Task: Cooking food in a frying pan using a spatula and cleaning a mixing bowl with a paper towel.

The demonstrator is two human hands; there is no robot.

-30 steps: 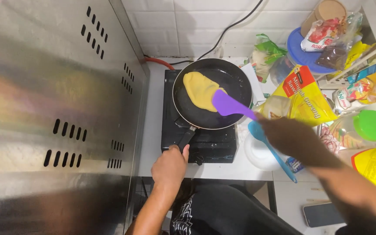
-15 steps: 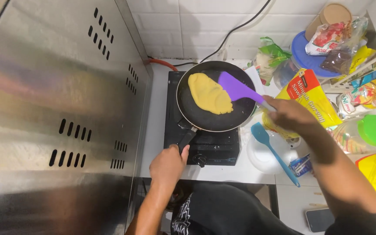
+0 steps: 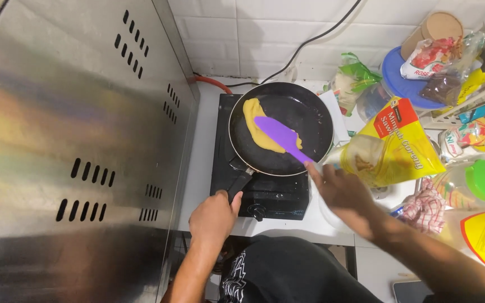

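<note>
White tiled wall (image 3: 242,33) at the back, with a black cable (image 3: 315,39) running diagonally across it and an orange hose (image 3: 211,84) low near the counter. Big brushed-steel panel (image 3: 57,140) with rows of slot vents fills the left side, showing smeared colour reflections under even light. White countertop (image 3: 200,163) sits below; the right end is crowded with a yellow pouch (image 3: 399,146), bags and a blue lid (image 3: 405,84).
</note>
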